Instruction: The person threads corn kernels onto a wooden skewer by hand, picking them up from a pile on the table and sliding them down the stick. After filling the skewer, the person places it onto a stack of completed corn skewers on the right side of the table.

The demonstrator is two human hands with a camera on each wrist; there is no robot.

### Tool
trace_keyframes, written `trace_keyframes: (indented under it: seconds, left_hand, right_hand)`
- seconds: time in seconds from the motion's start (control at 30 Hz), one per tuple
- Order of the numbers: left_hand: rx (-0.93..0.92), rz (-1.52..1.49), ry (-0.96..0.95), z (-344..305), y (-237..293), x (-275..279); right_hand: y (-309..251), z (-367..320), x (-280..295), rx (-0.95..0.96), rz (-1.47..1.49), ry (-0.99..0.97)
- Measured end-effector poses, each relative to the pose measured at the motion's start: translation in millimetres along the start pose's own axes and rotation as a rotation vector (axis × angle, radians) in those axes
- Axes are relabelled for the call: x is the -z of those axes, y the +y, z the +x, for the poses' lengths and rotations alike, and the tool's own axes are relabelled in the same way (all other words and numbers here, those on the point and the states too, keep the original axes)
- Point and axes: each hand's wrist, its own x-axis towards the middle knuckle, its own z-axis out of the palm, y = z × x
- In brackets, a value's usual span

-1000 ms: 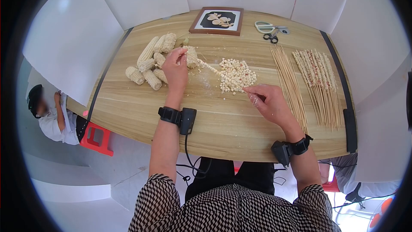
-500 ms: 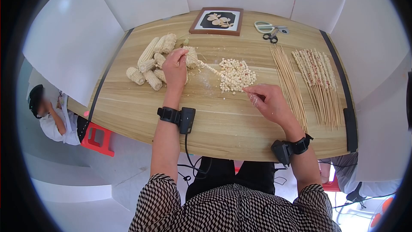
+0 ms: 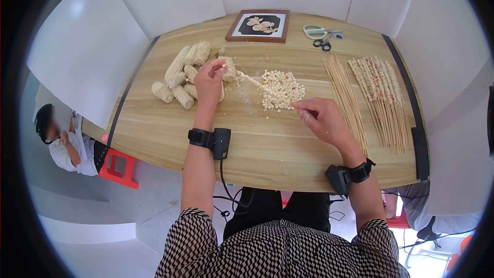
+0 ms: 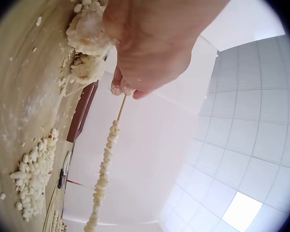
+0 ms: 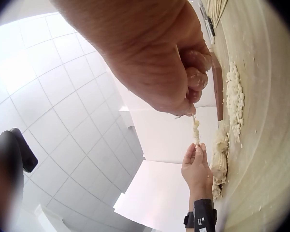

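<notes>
A thin wooden skewer threaded with pale corn kernels stretches between my two hands above the table. My left hand pinches its bare end with thumb and fingertips, close to the corn cobs. At the other end my right hand pinches the skewer, its remaining fingers curled in and dusted with white bits. The right wrist view shows kernels close to those fingertips. Below the skewer lies a pile of loose kernels, partly overlapped by it in the head view.
Stripped corn cobs are heaped at the left. To the right lie bare skewers and a row of kernel-covered skewers. A framed picture and scissors lie at the back. A person sits beyond the table's left side.
Both hands hold the skewer in nearly the same place, with only slight shifts. The seated person at the left has raised a hand toward the face.
</notes>
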Motion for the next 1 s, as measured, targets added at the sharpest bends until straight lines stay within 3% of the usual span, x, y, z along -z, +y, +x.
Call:
trace_keyframes:
  seconds: [0.17,0.4,0.47,0.67,1.0]
  left_hand:
    - [0.131,-0.142,-0.029,0.5,-0.8,0.6]
    - [0.075,-0.336,0.005,3.2,1.8,3.3]
    - [0.234,-0.501,0.035,2.0,7.8,2.2]
    - [0.319,-0.843,0.016,0.9,8.3,1.3]
    - [0.443,-0.879,0.050,-1.2,14.4,-0.3]
  right_hand:
    - [0.5,-0.2,-0.2,0.023,-0.013,0.010]
    - [-1.3,-0.5,0.0,0.040,0.066,0.038]
    - [-2.2,-0.1,0.0,0.043,0.056,0.036]
    - [0.4,0.1,-1.8,0.064,0.023,0.041]
    - [2.0,0.3,-1.2,0.047,0.054,0.059]
